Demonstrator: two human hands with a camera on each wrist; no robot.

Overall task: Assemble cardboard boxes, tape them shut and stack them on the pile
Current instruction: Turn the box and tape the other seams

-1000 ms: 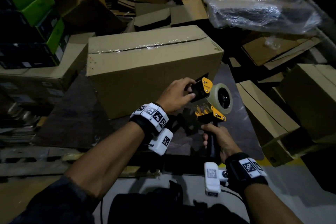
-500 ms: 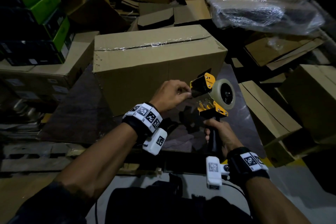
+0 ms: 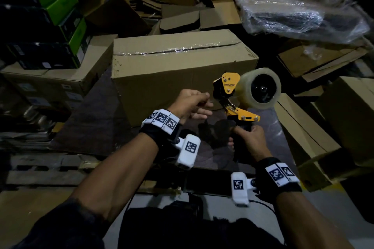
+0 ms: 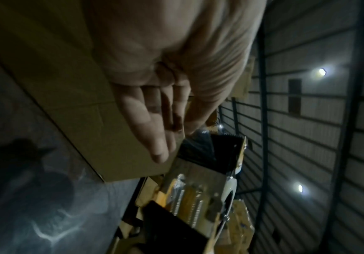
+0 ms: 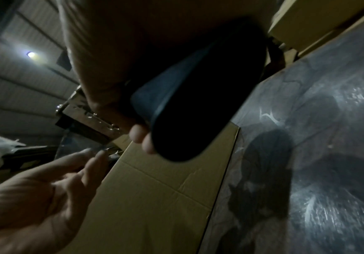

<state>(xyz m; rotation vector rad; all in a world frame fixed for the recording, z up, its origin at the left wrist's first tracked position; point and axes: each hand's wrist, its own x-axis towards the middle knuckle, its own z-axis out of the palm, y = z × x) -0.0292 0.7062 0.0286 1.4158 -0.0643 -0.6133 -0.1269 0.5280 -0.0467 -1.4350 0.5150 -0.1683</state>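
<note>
Gripping the black handle of the tape gun (image 3: pixel 240 97) in our right hand (image 3: pixel 250 140), we hold it in the air just in front of the cardboard box (image 3: pixel 178 70), its clear roll raised to the right. Our left hand (image 3: pixel 192 103) hovers just beside the gun's front end with fingers straight and spread, holding nothing we can make out; whether a loose tape end clings to them is too fine to tell. The step, as we judge it, is freeing the tape end, so we should draw it out flat and unwrinkled before pressing it to cardboard. The box sits on a dark board, flaps closed, a strip of clear tape along its top seam; its contents are hidden. More boxes (image 3: pixel 50 83) stand to the left, with green and black cartons (image 3: pixel 54 6) stacked on them.
</note>
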